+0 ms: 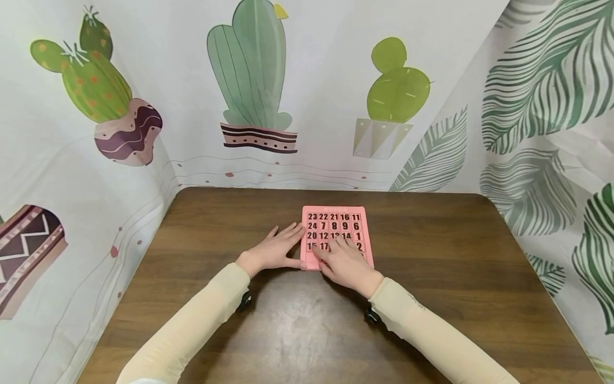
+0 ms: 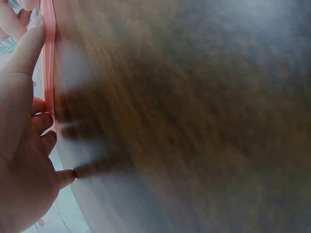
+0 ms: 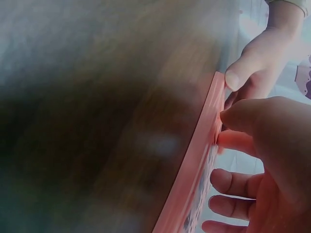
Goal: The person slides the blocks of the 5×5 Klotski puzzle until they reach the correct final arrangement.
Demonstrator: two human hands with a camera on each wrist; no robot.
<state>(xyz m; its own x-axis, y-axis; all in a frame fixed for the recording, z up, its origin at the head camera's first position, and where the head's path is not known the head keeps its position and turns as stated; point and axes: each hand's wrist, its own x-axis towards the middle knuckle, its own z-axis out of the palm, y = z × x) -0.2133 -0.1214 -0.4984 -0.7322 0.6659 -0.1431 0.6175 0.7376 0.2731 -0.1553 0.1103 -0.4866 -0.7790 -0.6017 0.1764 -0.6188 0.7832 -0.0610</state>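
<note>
A pink number slide puzzle [image 1: 334, 210] lies flat on the table, its black-numbered tiles set in rows. At its left edge is my left hand [image 1: 275, 250], fingers extended against the frame and thumb at the lower left corner. The left wrist view shows that thumb [image 2: 29, 48] on the pink rim. My right hand [image 1: 347, 264] is over the lower rows and covers several tiles. In the right wrist view, the right thumb and index finger [image 3: 238, 141] touch the puzzle's face, while the other fingers are spread above it.
The puzzle is on a dark brown wooden table [image 1: 431, 229], toward its far side. Behind and beside the table hangs a white cloth [image 1: 326, 69] printed with cacti and leaves. A small black device [image 1: 244, 301] sits under each wrist.
</note>
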